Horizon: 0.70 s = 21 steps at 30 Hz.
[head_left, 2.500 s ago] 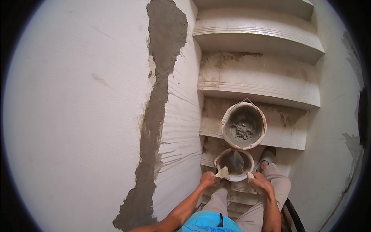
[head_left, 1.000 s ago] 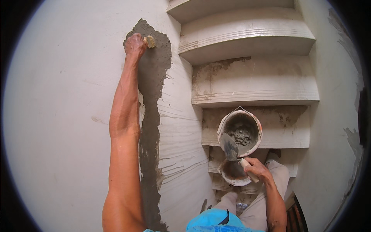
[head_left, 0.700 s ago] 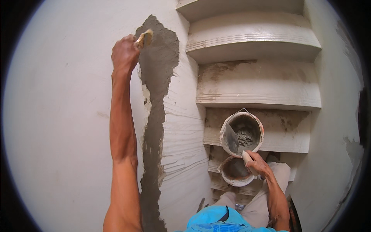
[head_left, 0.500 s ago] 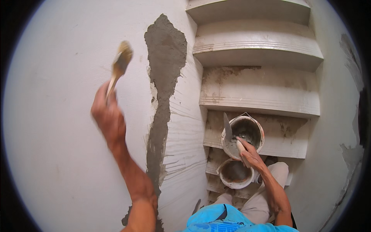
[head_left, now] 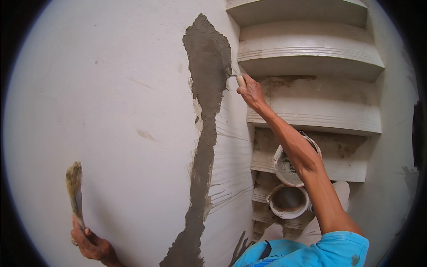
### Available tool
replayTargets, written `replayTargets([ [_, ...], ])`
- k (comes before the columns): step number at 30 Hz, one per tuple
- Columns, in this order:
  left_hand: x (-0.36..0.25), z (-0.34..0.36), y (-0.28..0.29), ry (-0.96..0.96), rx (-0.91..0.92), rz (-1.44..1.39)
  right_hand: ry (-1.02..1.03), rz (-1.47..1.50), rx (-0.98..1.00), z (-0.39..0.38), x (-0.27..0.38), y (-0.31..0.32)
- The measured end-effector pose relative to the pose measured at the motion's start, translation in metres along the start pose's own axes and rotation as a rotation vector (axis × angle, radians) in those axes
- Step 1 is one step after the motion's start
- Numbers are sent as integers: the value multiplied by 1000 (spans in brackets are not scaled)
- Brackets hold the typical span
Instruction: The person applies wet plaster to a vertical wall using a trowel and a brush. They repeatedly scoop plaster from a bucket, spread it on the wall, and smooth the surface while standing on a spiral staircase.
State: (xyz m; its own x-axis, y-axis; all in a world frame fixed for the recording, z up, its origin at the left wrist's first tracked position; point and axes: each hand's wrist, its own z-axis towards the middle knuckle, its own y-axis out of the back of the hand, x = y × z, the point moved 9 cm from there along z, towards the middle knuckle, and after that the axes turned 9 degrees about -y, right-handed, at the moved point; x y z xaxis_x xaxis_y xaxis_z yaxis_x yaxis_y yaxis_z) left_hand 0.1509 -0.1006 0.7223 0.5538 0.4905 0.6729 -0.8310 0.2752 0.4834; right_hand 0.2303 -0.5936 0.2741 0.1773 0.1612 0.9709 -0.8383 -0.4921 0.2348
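My right hand [head_left: 251,92] is closed round the pale handle of a trowel [head_left: 240,81]. Its metal neck reaches to the right edge of the grey mortar patch [head_left: 207,58] on the white wall; the blade is hard to tell from the mortar. Low on the left, my left hand [head_left: 92,244] grips a paintbrush [head_left: 74,180] by its handle, bristles pointing up, in front of bare white wall. From its wide top, the patch narrows into a strip and broadens again near the lower edge.
Stairs [head_left: 311,107] climb on the right beside the wall. A mortar bucket [head_left: 280,162] stands on a step, partly hidden by my right forearm. Just below it is a second bucket [head_left: 288,202] with brownish contents. Another wall [head_left: 396,133] bounds the stairs at far right.
My right hand has taken the trowel from over the mortar bucket up to the top part of the patch. My left hand has dropped down and left with the paintbrush.
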Motion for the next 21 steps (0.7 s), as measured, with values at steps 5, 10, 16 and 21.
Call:
replayTargets([
  [5,20,0,6,126,-50,11,114,-42,-75,17,20,-14],
  [10,-9,18,2,87,-73,183,187,-49,38,-56,20,-32],
  [16,-2,19,2,21,-45,207,60,92,-26,-18,18,5],
  [21,-4,19,0,24,-44,117,270,-68,-137,20,50,-2],
])
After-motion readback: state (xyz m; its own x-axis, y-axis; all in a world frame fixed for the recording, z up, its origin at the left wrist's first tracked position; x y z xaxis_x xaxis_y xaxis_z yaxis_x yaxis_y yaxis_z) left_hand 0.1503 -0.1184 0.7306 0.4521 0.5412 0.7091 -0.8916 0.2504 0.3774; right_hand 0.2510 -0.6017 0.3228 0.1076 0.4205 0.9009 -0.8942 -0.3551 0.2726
